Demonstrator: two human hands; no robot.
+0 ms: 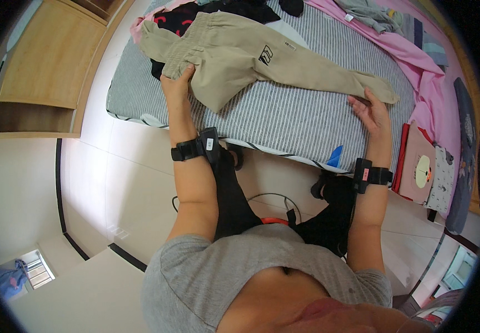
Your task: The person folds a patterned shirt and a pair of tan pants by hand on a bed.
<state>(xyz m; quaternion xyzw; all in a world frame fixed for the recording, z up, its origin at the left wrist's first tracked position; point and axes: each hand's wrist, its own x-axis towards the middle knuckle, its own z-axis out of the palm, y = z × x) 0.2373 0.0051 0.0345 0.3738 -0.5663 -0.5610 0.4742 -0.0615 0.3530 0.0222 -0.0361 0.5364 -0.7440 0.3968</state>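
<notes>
Beige trousers (231, 54) with an elastic waistband and a dark printed mark lie on a striped mattress (290, 120). One leg stretches to the right and the other is bunched near the waist. My left hand (177, 85) grips the waistband, its thumb on top of the cloth. Beside the cuff of the outstretched leg is my right hand (371, 112), palm up with fingers apart. Its thumb touches the cuff edge and does not close on it. Each forearm wears a black strapped device.
Dark and pink garments (177, 21) lie behind the waistband. A pink sheet (423, 75) runs along the right, with grey clothing (369, 14) on it. Folded clothes (417, 166) are stacked at the right corner. A blue tab (335, 156) marks the front edge. Wooden furniture (52, 54) stands left.
</notes>
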